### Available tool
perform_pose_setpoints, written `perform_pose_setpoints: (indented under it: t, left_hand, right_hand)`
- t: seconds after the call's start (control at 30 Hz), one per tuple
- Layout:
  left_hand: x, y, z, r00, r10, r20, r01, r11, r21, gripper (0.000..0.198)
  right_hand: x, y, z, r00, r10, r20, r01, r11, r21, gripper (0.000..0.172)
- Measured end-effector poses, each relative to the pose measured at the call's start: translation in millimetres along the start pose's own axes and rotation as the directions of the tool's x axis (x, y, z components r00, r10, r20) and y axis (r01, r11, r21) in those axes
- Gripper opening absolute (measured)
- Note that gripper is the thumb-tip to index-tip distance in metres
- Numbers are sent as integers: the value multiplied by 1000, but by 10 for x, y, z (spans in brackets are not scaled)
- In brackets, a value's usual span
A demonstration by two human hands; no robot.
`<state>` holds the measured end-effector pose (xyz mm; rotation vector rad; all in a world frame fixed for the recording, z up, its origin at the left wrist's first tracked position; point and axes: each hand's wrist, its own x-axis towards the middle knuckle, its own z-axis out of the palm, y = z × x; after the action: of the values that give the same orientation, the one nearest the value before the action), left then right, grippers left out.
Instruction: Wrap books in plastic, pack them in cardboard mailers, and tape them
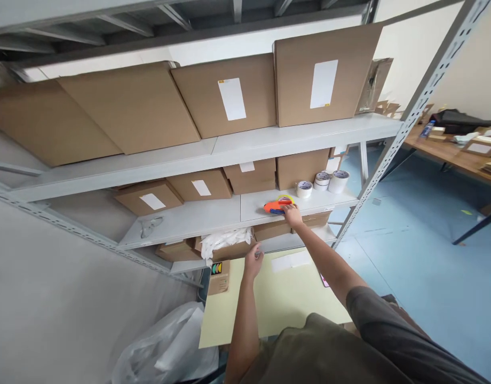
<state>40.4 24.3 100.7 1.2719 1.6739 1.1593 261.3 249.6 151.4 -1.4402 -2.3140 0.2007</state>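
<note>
Closest: a dark shirt [309, 349], at six o'clock; the wearer's forearms [329, 258] reach toward twelve, over a pale yellow tabletop [277, 298]. Right hand [293, 216] has its fingers closed on the four-o'clock end of an orange tape dispenser [272, 206], near the middle shelf's [251, 214] front edge; can't tell from here whether it rests there. Tape rolls [338, 183] stand on that shelf, at the dispenser's two o'clock. Left hand [253, 262], at its seven, near the tabletop's far edge, fingers loosely curled, not clenched. White cloth heap [225, 241] at that hand's ten, white strip [291, 261] at its three.
</note>
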Motion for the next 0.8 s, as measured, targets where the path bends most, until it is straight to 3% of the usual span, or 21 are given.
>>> perform_pose_setpoints:
  t: [0.13, 0.3, 0.47, 0.6, 0.8]
  left_hand:
    - [14, -13, -146, 998, 37, 53, -38, 999, 9, 41]
    - [12, -171, -300, 992, 76, 99, -78, 997, 12, 39]
    - [-191, -561, -333, 985, 56, 162, -56, 998, -6, 39]
    - [-446, -796, -299, 982, 3, 187, -2, 1000, -4, 39]
    - [-770, -881, -191, 983, -16, 182, 11, 1000, 28, 37]
  right_hand:
    - [-529, -114, -49, 989, -83, -121, 70, 992, -105, 29]
    - [-1375, -265, 133, 984, -38, -172, 13, 989, -147, 23]
    - [-2358, -406, 596, 990, 128, -51, -134, 978, -158, 19]
    - [-3041, -444, 891, 960, 258, 109, -236, 955, -182, 22]
    - [-3564, -232, 1077, 872, 383, 304, -322, 918, -232, 28]
